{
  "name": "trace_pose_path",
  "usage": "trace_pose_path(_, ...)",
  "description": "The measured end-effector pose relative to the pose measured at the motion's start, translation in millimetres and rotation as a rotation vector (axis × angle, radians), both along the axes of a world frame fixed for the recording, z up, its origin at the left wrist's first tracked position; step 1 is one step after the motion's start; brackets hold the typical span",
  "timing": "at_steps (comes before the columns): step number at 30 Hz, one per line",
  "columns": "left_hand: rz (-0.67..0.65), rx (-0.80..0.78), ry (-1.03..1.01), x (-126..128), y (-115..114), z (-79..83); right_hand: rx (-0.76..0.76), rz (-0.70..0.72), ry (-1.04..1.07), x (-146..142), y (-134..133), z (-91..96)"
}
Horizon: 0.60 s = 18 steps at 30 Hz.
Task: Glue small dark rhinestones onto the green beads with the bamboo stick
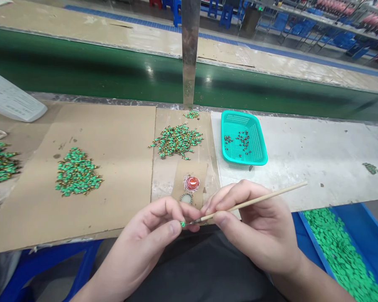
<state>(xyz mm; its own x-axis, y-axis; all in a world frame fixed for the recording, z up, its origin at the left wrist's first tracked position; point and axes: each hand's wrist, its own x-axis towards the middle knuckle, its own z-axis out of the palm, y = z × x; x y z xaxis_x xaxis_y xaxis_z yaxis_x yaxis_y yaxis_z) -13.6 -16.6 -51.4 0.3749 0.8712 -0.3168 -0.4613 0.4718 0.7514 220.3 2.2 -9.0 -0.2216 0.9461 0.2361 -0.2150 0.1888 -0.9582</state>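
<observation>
My left hand (154, 233) pinches a tiny green part (183, 224) between thumb and fingertips at the near edge of the bench. My right hand (255, 228) holds a thin wooden-handled brush (255, 201), its tip touching the green part. Just beyond the hands sit a small bottle cap with red paint (192, 183) and a second cap with pale content (186, 198). A pile of green and gold parts (177, 141) lies further back on the cardboard.
Another green pile (77, 172) lies left, a third (0, 162) at the far left edge. A teal basket (243, 137) holds several dark pieces. A blue bin of green parts (343, 251) sits lower right. A metal post (190, 50) rises before the green conveyor belt (113, 71).
</observation>
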Motion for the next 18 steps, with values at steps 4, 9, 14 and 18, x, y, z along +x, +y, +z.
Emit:
trace_pose_path(4,0.005,-0.009,-0.007,-0.8,-0.6,-0.3,-0.001,-0.007,-0.01,-0.3,-0.2,-0.9)
trace_pose_path(9,-0.003,-0.006,-0.024,1.8,1.8,0.8,-0.008,-0.015,-0.006,0.2,-0.8,-1.7)
trace_pose_path(14,-0.004,-0.005,-0.031,1.9,2.1,-1.1,-0.009,-0.008,0.002,0.4,-1.9,-2.2)
trace_pose_path(18,0.001,-0.02,-0.031,1.7,2.2,-0.8,-0.017,-0.018,0.049,0.2,-2.4,-1.7)
